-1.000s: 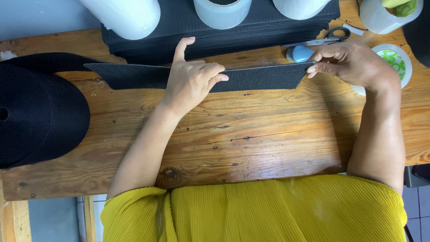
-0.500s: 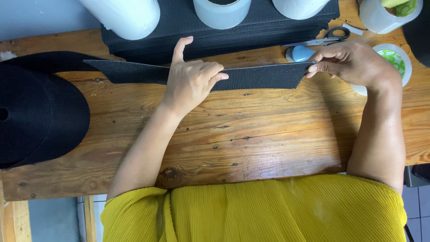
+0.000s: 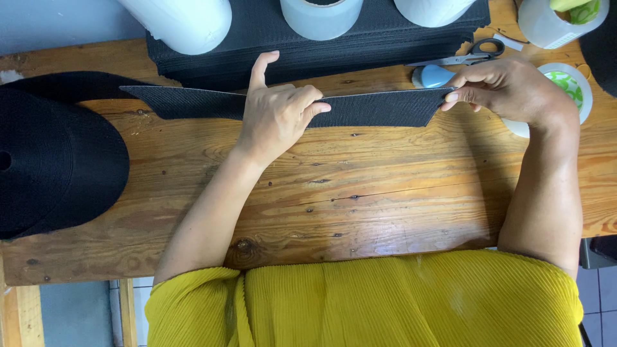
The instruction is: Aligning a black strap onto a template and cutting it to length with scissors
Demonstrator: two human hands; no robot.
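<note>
Left hand [image 3: 275, 115]: mine, lying flat across the middle of the black webbing strip [image 3: 379, 107], fingers bent over its upper edge, forefinger stretched out towards the stack behind.
Right hand [image 3: 511, 90]: pinches the right end of the strip between thumb and fingertips, where the end is cut at a slant.
Strip: runs left to right over the wooden table [image 3: 360, 193], its left part leading off towards the big black roll [image 3: 54, 167] at the table's left edge.
Behind the strip: a flat stack of black mesh sheets [image 3: 360, 38], with three white rolls [image 3: 183, 19] standing on it.
Near my right hand: scissors [image 3: 469, 54] with dark handles, just beyond my knuckles; a pale blue oval thing [image 3: 432, 76] touching the strip's far edge.
Far right: a round white lid with green print [image 3: 569, 87], partly under my wrist; a white cup [image 3: 556, 22] behind it.
Nearest me: my yellow ribbed top [image 3: 385, 302].
</note>
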